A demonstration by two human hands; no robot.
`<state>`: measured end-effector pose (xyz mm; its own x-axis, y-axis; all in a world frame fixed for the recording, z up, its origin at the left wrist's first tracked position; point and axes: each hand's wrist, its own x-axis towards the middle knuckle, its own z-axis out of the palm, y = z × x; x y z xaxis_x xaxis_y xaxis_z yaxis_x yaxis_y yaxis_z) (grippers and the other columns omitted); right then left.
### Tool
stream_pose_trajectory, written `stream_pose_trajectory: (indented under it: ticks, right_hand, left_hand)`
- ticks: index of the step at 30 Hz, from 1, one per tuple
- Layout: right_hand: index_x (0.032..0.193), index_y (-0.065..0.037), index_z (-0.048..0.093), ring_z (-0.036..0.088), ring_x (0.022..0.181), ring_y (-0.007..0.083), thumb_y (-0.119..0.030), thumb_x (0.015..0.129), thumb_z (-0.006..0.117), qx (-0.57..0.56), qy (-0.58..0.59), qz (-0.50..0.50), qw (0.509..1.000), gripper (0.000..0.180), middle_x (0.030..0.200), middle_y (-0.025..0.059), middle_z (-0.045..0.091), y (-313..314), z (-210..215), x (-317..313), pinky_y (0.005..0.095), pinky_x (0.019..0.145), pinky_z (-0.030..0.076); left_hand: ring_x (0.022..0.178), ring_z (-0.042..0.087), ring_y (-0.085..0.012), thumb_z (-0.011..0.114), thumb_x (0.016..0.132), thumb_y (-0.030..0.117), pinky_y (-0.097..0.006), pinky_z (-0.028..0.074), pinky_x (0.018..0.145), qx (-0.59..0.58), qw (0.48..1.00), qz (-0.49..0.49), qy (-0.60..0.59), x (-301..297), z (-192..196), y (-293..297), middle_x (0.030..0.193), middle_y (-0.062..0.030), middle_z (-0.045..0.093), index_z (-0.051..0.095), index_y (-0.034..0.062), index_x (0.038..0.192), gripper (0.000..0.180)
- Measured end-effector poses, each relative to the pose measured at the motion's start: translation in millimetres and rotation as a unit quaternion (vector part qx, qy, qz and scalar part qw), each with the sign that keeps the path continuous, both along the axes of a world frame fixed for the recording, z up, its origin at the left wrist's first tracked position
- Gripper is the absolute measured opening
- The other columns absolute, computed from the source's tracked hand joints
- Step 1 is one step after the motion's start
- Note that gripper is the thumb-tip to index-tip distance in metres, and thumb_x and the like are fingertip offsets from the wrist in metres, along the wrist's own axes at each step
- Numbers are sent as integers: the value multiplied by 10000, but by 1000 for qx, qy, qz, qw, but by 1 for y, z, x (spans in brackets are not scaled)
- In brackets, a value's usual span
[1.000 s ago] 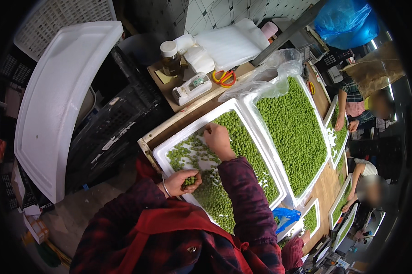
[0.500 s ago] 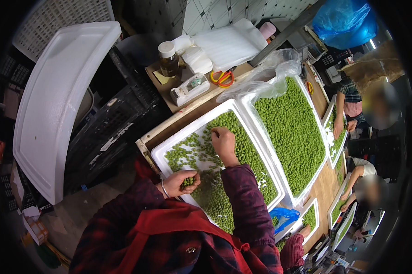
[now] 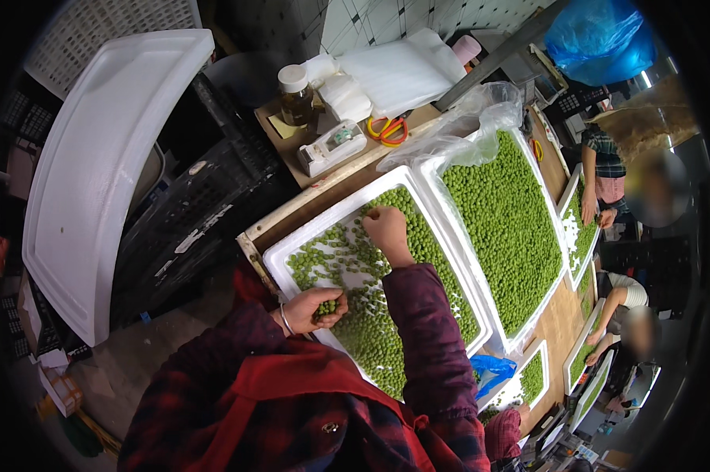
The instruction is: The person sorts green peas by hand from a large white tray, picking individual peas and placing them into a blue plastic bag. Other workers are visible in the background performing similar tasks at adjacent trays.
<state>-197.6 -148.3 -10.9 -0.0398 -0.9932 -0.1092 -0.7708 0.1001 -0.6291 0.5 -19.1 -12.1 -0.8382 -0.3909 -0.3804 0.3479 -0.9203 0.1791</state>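
In front of me lies a shallow white foam tray [image 3: 323,218] with small round green peas [image 3: 370,338] spread over it, thinner at its left end. My left hand [image 3: 307,308], a bracelet at its wrist, is cupped over the tray's near-left edge and closed around several peas [image 3: 327,307]. My right hand [image 3: 388,234] hovers over the tray's far part, its fingers pinched together. Whatever sits between those fingertips is hidden. To the right, touching the tray, stands a plastic-lined foam box [image 3: 460,250] filled with the same peas.
Past the tray's far edge are red-and-yellow scissors [image 3: 387,131], a tape dispenser [image 3: 333,148] and a lidded jar [image 3: 295,102]. A white foam lid [image 3: 107,181] leans at left beside black crates [image 3: 213,197]. On the right, co-workers' hands [image 3: 588,206] work over other trays; a blue bag [image 3: 492,374] lies near.
The view has shifted slightly. My right hand's fingers have curled in a little more, staying over the same area. My left hand keeps its hold on the peas.
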Motion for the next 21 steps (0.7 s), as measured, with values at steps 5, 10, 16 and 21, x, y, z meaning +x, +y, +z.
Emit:
stream_pose_trajectory:
  ticks: [5, 10, 16, 21]
  right_hand:
    - [857, 0, 675, 558, 576, 93, -122, 797, 632, 191, -267, 19, 944, 142, 691, 35, 640, 56, 52, 6, 246, 562, 475]
    - [850, 12, 642, 597, 601, 156, -90, 771, 647, 178, -271, 193, 926, 129, 693, 90, 636, 114, 86, 26, 292, 568, 483]
    - [787, 6, 638, 567, 551, 254, -68, 762, 640, 125, -187, 208, 952, 78, 713, 133, 604, 116, 82, 29, 335, 550, 469]
    - [813, 17, 642, 608, 590, 183, -94, 801, 620, 45, -238, 48, 969, 113, 675, 127, 626, 97, 57, 20, 301, 563, 479]
  left_hand:
    - [540, 457, -119, 401, 961, 247, -225, 351, 457, 43, 998, 43, 2, -1, 1, 1, 785, -68, 524, 536, 28, 922, 260]
    - [658, 569, -172, 380, 958, 242, -260, 434, 493, 68, 987, 117, -85, -5, -11, 8, 914, -65, 592, 539, 71, 1025, 244]
    - [561, 490, -124, 401, 953, 238, -230, 368, 437, 81, 994, 67, -5, -3, -17, 5, 797, -44, 539, 527, 51, 969, 226]
    - [475, 385, -86, 406, 965, 275, -208, 321, 418, 72, 997, 9, -24, 0, 3, -2, 752, -56, 479, 511, 42, 885, 268]
